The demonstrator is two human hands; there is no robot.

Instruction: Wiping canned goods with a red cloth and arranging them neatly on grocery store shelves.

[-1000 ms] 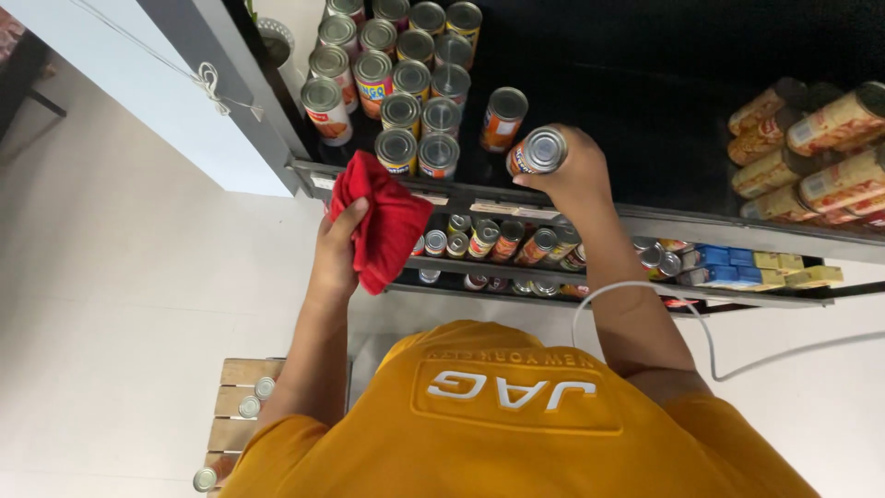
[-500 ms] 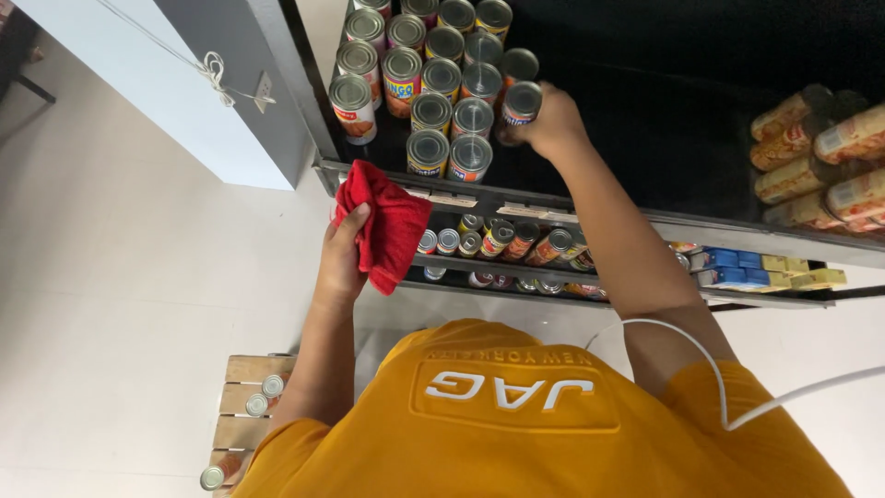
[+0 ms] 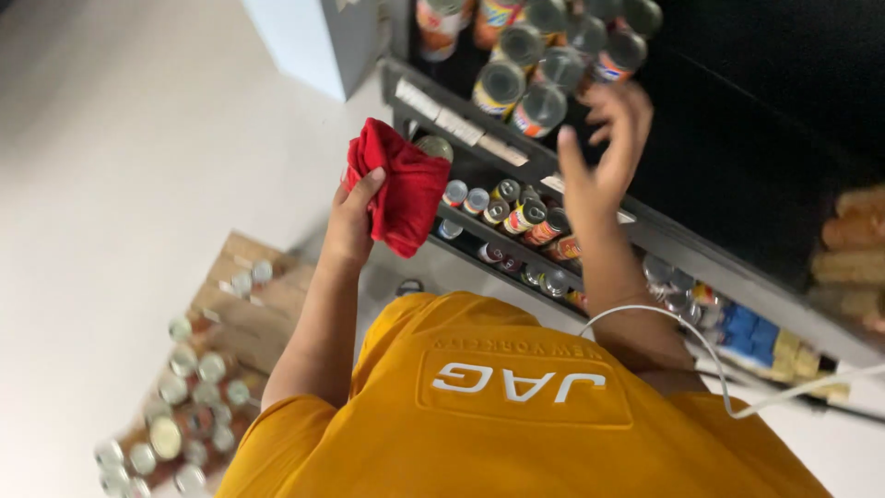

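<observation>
My left hand (image 3: 353,219) grips a crumpled red cloth (image 3: 403,187), held up in front of the shelf edge (image 3: 461,124). My right hand (image 3: 604,152) hovers with its fingers spread and nothing in it, just below a cluster of tin cans (image 3: 539,69) standing on the dark upper shelf. The nearest can (image 3: 539,109) is a short way left of my fingers, not touching them. More small cans (image 3: 516,217) line the lower shelf between my two hands.
A wooden crate (image 3: 244,295) holding several cans stands on the pale floor at lower left. Tan packages (image 3: 853,244) and blue packs (image 3: 747,327) fill the shelves at right. A white cable (image 3: 719,369) runs across my orange shirt.
My right hand carried a can to the cluster on the upper shelf, let it go and drew back open. The left hand kept hold of the red cloth.
</observation>
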